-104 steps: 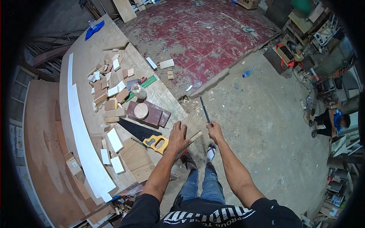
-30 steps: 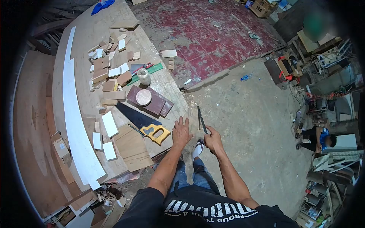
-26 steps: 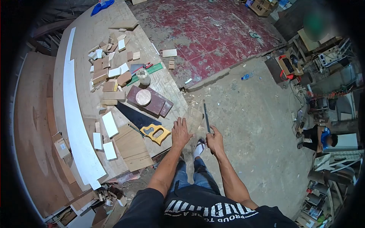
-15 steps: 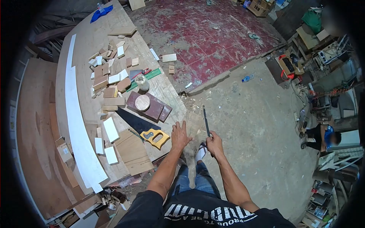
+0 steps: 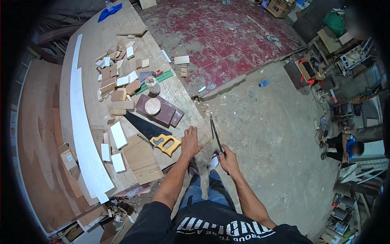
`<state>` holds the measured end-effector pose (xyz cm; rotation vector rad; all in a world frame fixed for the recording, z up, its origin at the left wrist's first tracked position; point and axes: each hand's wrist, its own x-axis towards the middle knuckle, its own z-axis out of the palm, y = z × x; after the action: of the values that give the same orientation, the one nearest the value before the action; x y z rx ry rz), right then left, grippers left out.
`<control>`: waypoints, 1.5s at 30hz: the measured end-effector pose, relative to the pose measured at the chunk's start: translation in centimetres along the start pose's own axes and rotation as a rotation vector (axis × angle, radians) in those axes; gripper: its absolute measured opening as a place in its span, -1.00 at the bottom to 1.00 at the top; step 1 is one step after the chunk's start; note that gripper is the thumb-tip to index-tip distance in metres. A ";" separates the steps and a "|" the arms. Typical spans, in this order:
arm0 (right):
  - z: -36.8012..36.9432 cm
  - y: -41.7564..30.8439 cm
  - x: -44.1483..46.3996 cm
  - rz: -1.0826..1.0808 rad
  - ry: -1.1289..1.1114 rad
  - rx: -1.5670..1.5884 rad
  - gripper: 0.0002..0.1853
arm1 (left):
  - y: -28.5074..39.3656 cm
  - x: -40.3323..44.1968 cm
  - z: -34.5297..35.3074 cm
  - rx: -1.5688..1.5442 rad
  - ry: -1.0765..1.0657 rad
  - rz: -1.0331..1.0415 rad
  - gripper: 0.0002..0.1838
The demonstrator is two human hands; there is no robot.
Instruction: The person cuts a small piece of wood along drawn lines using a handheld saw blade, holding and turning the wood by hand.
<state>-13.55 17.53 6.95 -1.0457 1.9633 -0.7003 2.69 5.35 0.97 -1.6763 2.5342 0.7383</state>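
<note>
Centrally, a dark slender tool (image 5: 216, 135), long and straight, gripped at its near end by the right hand (image 5: 229, 161); far end points forward, beside the workbench corner. Exact tool type not clear. Left hand (image 5: 190, 143) open, palm down at the bench edge, fingers extended, holding nothing visible. Just left of it, a handsaw (image 5: 165, 145), yellow handle toward the hand, dark blade angled away. Pencil-like stick (image 5: 145, 140) near the handle. Beyond the blade: maroon block (image 5: 167, 112) carrying a round wooden disc (image 5: 152, 106); cloudy container (image 5: 153, 86) behind, near a green strip (image 5: 163, 77). Wood offcuts (image 5: 108, 84) scattered further left, then a long white strip (image 5: 84, 122) along the workbench (image 5: 91, 53).
</note>
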 end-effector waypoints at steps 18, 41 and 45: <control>2.0 5.5 10.4 -0.388 0.190 -0.204 -0.52 | -3.4 1.3 -1.1 0.157 0.103 0.257 -0.67; 4.8 1.1 6.4 -0.001 0.066 -0.012 -0.57 | 1.3 2.4 0.1 0.101 0.046 0.084 -0.08; 5.1 0.4 5.4 -0.009 0.053 -0.032 -0.50 | 0.0 2.9 1.1 0.106 -0.018 0.155 -0.21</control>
<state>-11.34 12.61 1.82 -1.0662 2.0223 -0.7103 1.16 3.24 -0.74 -1.4492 2.6625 0.6106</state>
